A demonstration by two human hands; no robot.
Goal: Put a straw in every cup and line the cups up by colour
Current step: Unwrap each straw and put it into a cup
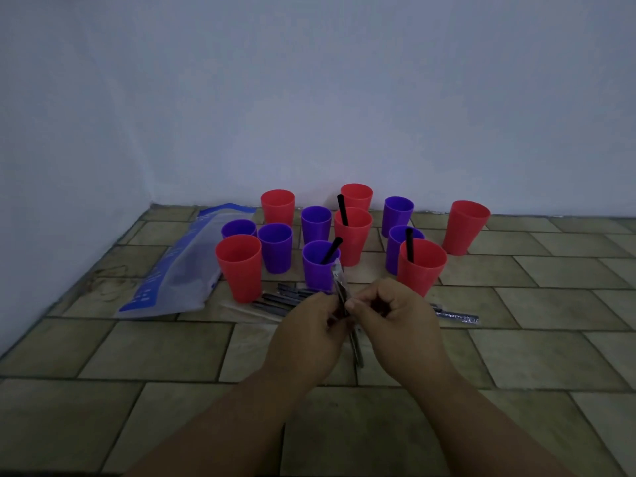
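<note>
Nearest, just in front of the front purple cup point(320, 270): left hand point(309, 325) and right hand point(389, 311) close together, fingers of both curled in and pinching one wrapped straw point(339, 284), wrapper tip poking up past that cup's right edge. Down on the tiled floor point(172, 349), loose wrapped straws point(275, 301) in a little pile left-front of that cup, stray wrapped straws point(457, 317) off to its right-front. Black straw point(332, 251) leaning inside that cup. Left red cup point(239, 266) just beside it, right red cup point(421, 266) on the other side with a second straw point(409, 244). Right behind it, middle red cup point(352, 235) with a third straw point(342, 210). Other purple and red cups all mixed up around and behind it, twelve in total, colours jumbled. Plastic bag point(179, 270) lying flat well to its left. Plain wall point(309, 98) way behind it.
</note>
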